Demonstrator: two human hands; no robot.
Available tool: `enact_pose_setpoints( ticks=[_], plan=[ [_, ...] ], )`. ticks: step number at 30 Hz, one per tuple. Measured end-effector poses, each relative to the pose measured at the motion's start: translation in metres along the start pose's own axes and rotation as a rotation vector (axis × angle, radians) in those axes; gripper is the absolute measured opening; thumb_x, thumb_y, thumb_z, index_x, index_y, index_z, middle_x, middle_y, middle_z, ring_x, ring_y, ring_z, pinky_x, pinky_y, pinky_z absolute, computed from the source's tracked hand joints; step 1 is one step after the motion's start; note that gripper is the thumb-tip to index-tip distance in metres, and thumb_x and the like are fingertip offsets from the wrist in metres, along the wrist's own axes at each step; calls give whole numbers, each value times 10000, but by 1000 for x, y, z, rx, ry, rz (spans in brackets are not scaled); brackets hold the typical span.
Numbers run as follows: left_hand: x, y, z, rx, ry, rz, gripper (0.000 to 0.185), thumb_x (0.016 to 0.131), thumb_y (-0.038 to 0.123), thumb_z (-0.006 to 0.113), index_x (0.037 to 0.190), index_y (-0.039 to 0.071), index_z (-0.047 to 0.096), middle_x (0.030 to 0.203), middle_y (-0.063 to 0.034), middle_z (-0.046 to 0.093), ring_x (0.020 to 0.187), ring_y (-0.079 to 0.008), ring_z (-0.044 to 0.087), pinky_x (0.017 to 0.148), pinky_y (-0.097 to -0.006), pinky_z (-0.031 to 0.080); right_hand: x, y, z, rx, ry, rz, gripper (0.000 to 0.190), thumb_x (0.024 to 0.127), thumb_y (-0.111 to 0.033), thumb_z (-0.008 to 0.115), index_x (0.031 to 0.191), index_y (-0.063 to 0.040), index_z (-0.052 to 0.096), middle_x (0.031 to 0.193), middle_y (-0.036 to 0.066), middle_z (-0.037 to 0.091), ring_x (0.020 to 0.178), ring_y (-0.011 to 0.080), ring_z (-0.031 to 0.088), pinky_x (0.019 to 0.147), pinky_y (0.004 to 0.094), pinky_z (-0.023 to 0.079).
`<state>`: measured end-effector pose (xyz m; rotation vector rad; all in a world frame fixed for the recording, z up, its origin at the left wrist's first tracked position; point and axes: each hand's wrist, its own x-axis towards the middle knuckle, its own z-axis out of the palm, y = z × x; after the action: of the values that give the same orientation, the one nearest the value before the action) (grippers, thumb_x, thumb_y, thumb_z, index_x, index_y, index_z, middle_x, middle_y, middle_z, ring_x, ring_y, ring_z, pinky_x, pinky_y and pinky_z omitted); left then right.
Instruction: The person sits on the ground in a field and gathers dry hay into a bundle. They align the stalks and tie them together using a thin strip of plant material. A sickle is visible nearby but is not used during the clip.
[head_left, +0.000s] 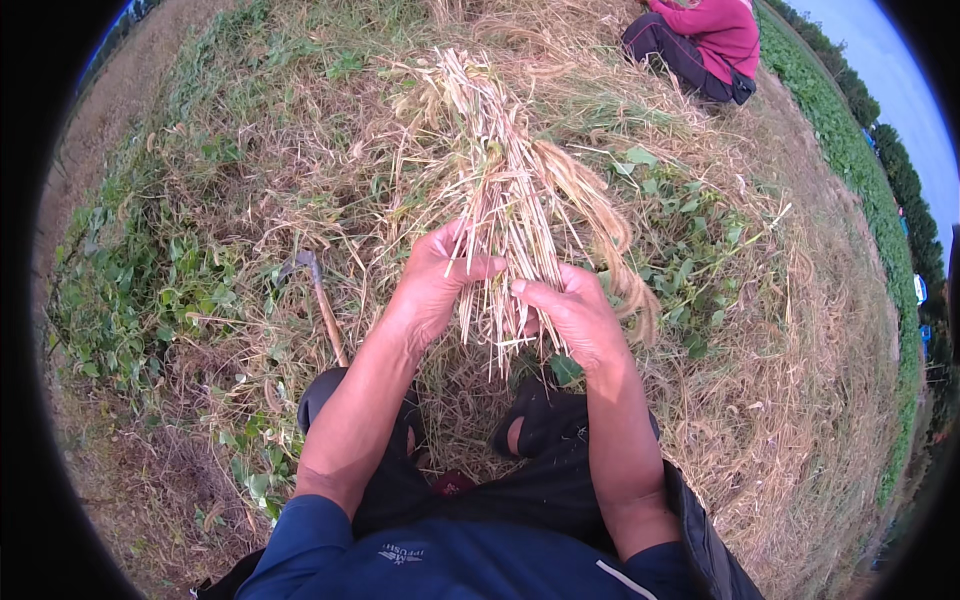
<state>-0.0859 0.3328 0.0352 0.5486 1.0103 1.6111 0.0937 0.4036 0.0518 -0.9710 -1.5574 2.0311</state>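
A bundle of dry cut stalks (517, 217) is held up in front of me, between both hands. My left hand (446, 274) grips its left side near the lower cut ends, thumb laid across the straw. On the right side my right hand (574, 307) closes around the stalks, its thumb pointing inward. Bristly seed heads (619, 232) droop from the bundle over to the right. Some fingers of both hands are hidden behind the straw. A sickle (322, 300) with a wooden handle lies on the ground left of my left forearm.
Dry grass and straw cover the ground around my feet. Green leafy vines (150, 277) grow at left, more (690, 225) at right. Another person (705, 37) in a pink top crouches at the upper right. Beyond lies a green crop strip (862, 172).
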Motion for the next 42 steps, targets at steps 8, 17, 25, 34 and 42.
enact_pose_setpoints(
  ticks=[8, 17, 25, 34, 42],
  plan=[
    [2, -1, -3, -22, 22, -46, 634, 781, -120, 755, 1374, -12, 558, 1226, -94, 681, 1048, -179, 679, 978, -346, 541, -2, -6, 3, 13, -18, 16, 254, 922, -146, 720, 1123, 4, 676, 876, 39, 703, 687, 96, 640, 597, 256, 510],
    [0, 2, 2, -13, -13, 4, 506, 796, -59, 787, 1271, -10, 619, 1099, -70, 718, 942, -144, 682, 904, -311, 538, 1, -1, -1, -14, -10, 36, 217, 908, -127, 723, 1077, 7, 691, 859, 33, 700, 698, 90, 633, 602, 254, 502],
    [0, 3, 2, 15, 3, -46, 619, 785, -104, 777, 1363, -3, 580, 1202, -74, 686, 1023, -160, 670, 949, -324, 529, 0, -1, 4, 51, -10, -5, 257, 881, -106, 735, 1104, 10, 681, 867, 30, 699, 706, 90, 637, 602, 255, 504],
    [1, 3, 1, 49, -4, -54, 606, 789, -81, 791, 1353, 6, 589, 1180, -63, 692, 1006, -149, 667, 927, -310, 526, 0, -3, 1, 57, -45, 12, 287, 851, -64, 729, 1121, 15, 669, 857, 24, 690, 702, 87, 632, 601, 247, 500],
    [3, 4, -2, 51, -12, -51, 543, 792, -67, 797, 1301, 8, 622, 1153, -59, 703, 969, -142, 672, 900, -298, 527, 1, 4, -4, 49, -24, 5, 206, 864, -69, 702, 1053, 9, 682, 844, 27, 688, 700, 86, 627, 605, 246, 486]
  ],
)
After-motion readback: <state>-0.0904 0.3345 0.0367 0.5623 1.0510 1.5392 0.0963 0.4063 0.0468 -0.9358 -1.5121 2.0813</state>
